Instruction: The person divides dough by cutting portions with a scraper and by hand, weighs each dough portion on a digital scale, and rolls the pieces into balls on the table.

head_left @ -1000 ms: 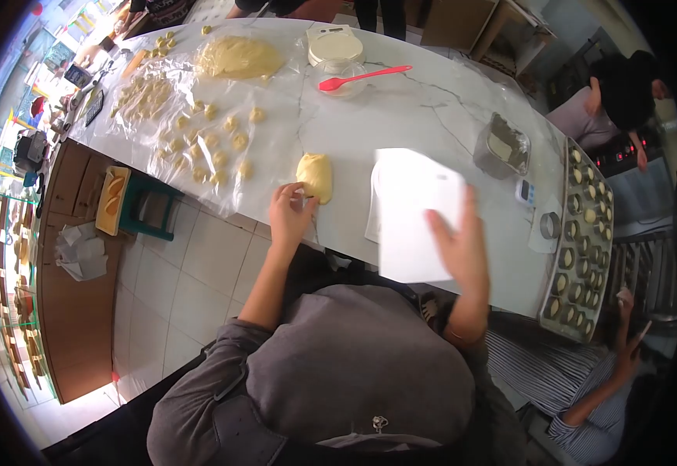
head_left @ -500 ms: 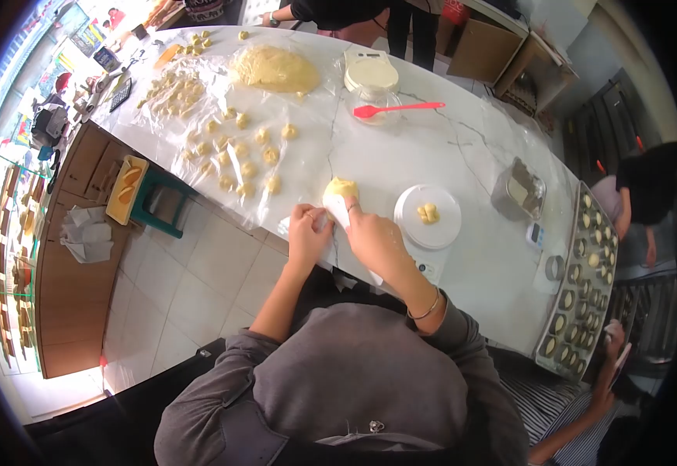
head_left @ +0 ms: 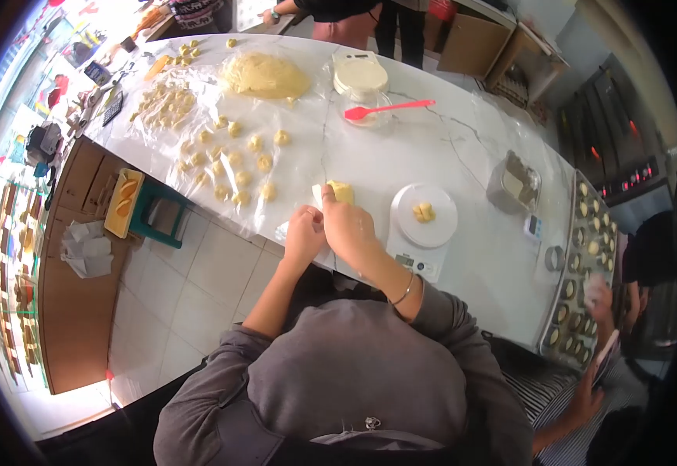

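Note:
My right hand (head_left: 348,231) is closed around a flat white dough scraper (head_left: 317,194), its index finger stretched along it. Against the scraper's right side lies a lump of yellow dough (head_left: 343,192) on the marble table. My left hand (head_left: 304,234) is just left of the right one, fingers curled together at the table edge; what they hold, if anything, is hidden. To the right stands a white kitchen scale (head_left: 420,262) with a round white plate (head_left: 441,233) on it, bearing a few small dough pieces (head_left: 424,212).
Dough balls (head_left: 235,159) lie on plastic film at left, near a large dough mass (head_left: 266,75). A red brush (head_left: 389,109) rests across a bowl by another scale (head_left: 360,71). At right are a metal tin (head_left: 515,183) and a tray (head_left: 549,330) of molds, a co-worker's hand above it.
My right hand and the scraper have moved left, from in front of the dough to its left side. The co-worker's hand at right has moved up over the tray.

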